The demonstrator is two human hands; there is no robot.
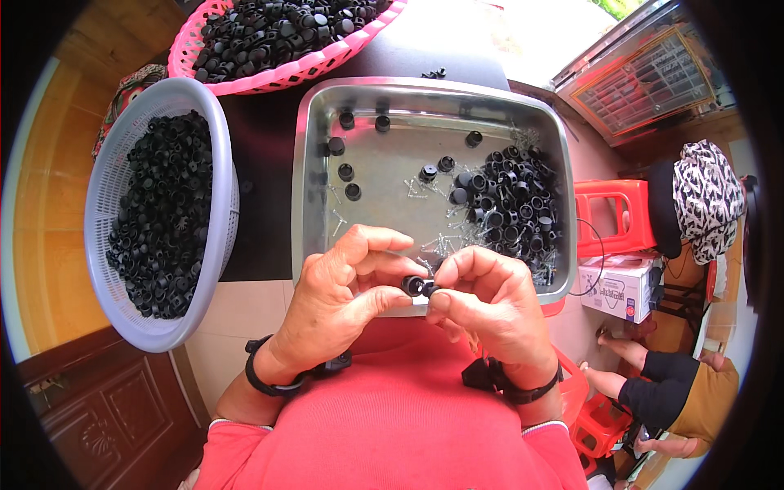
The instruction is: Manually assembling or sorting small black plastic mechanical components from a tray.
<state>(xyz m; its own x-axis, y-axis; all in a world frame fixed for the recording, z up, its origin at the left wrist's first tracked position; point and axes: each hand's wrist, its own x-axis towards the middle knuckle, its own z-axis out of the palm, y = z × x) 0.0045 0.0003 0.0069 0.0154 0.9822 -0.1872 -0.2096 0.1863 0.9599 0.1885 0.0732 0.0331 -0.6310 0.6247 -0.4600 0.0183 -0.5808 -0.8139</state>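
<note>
My left hand [347,273] pinches a small black round cap [413,285] between thumb and fingers, just over the near rim of a metal tray [307,188]. Right beside it, my right hand [483,296] closes on a smaller black part [430,289] held up against the cap; whether the two are joined I cannot tell. Inside the tray, a heap of black caps [514,200] lies at the right, with loose silver screws [445,243] next to it. Several single caps [346,172] are scattered over the tray's left and far side.
A grey-blue basket [224,204] full of small black parts stands at the left. Behind the tray, a pink basket [327,61] holds more black caps. Red stools [612,214] and a white carton [614,287] are on the right, where another person [665,392] sits.
</note>
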